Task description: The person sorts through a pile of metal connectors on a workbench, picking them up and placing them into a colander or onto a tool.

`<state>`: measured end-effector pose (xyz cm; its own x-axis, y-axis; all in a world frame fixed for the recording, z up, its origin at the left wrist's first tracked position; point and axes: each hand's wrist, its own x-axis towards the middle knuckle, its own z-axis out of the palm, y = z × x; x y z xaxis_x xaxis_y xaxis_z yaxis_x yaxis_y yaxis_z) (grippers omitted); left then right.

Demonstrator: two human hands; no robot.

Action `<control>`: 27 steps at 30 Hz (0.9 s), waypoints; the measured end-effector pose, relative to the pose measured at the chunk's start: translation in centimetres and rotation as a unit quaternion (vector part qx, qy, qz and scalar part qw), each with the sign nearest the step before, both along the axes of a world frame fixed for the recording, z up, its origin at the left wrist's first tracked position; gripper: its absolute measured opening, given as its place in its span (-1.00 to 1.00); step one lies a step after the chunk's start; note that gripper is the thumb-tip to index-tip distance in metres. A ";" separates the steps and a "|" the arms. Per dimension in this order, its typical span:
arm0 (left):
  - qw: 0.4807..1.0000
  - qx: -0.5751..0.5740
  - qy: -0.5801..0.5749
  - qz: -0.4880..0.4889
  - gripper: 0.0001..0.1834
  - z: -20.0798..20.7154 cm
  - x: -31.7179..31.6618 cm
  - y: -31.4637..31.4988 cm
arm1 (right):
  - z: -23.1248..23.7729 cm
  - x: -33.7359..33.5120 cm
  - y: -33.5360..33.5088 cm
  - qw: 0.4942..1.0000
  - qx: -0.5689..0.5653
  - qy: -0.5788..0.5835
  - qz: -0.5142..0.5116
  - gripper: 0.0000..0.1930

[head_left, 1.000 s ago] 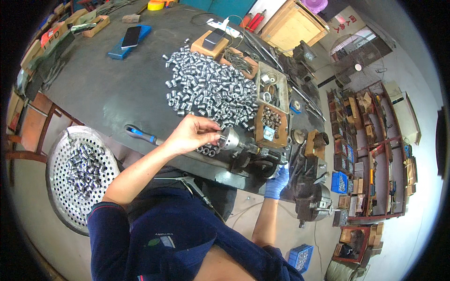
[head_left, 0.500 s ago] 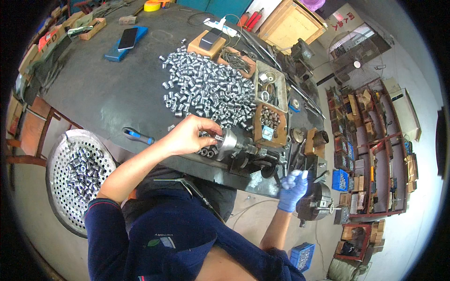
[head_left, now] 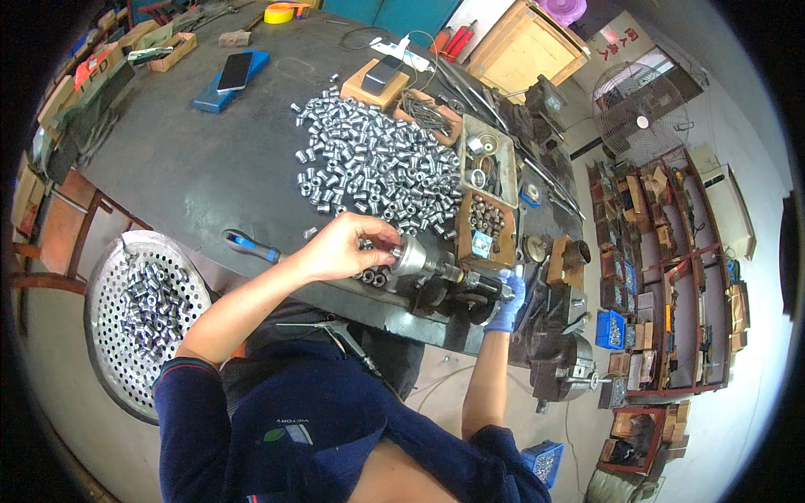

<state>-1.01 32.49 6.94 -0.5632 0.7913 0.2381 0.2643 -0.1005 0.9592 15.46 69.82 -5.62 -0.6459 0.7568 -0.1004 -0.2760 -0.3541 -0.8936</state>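
Note:
My bare left hand (head_left: 359,245) is closed, thumb and fingers pinched at the face of a round steel chuck (head_left: 411,255). A small metal sleeve appears to be between the fingertips, mostly hidden by them. The chuck belongs to a bench-mounted spindle fixture (head_left: 450,273) at the table's near edge. My right hand (head_left: 506,303), in a blue glove, is closed round the fixture's right end, its fingers partly hidden. Beyond my left hand lies a large heap of short shiny metal sleeves (head_left: 377,163). A few more sit under the chuck.
A perforated metal tray (head_left: 105,327) with more sleeves stands at lower left. A blue-handled tool (head_left: 250,245) lies by my left forearm. Right of the heap are a small-parts box (head_left: 488,248) and a grey bin (head_left: 503,189). A vise (head_left: 563,369) stands at the right edge.
My right hand has moved left and up from beside the vise to the right end of the fixture. My left hand stays at the chuck. The view has shifted slightly.

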 end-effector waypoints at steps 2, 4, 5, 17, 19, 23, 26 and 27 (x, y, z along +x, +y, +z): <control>1.000 0.002 -0.018 0.003 -0.73 -0.3 0.0 -0.3 | 1.5 0.6 -3.2 0.999 -0.018 -0.037 -0.010 -0.70; 0.999 0.006 -0.037 0.003 -0.74 -0.4 0.0 -0.3 | 3.5 0.6 -5.8 0.998 -0.054 -0.044 -0.010 -0.72; 0.998 0.019 -0.057 -0.002 -0.75 -0.7 0.0 -0.2 | 4.4 0.3 -6.8 0.996 -0.083 -0.032 -0.004 -0.73; 0.973 0.053 -0.224 -0.031 -0.83 -1.2 -0.2 0.3 | 11.1 -1.3 -4.2 0.996 0.029 0.089 0.004 -0.70; 0.971 0.055 -0.231 -0.032 -0.82 -1.5 -0.3 0.0 | 13.0 0.3 -5.9 0.988 -0.009 0.152 0.001 -0.64; 0.965 0.065 -0.253 -0.032 -0.82 -1.6 -0.4 -0.2 | 13.2 4.8 -9.4 0.991 0.059 0.122 -0.019 -0.57; 0.962 0.069 -0.262 -0.033 -0.83 -1.5 -0.4 -0.2 | 8.2 7.7 -7.9 0.989 -0.017 0.129 0.065 -0.57; 0.961 0.070 -0.265 -0.033 -0.83 -1.4 -0.4 -0.3 | 6.7 7.7 -7.5 0.987 -0.085 0.120 0.067 -0.59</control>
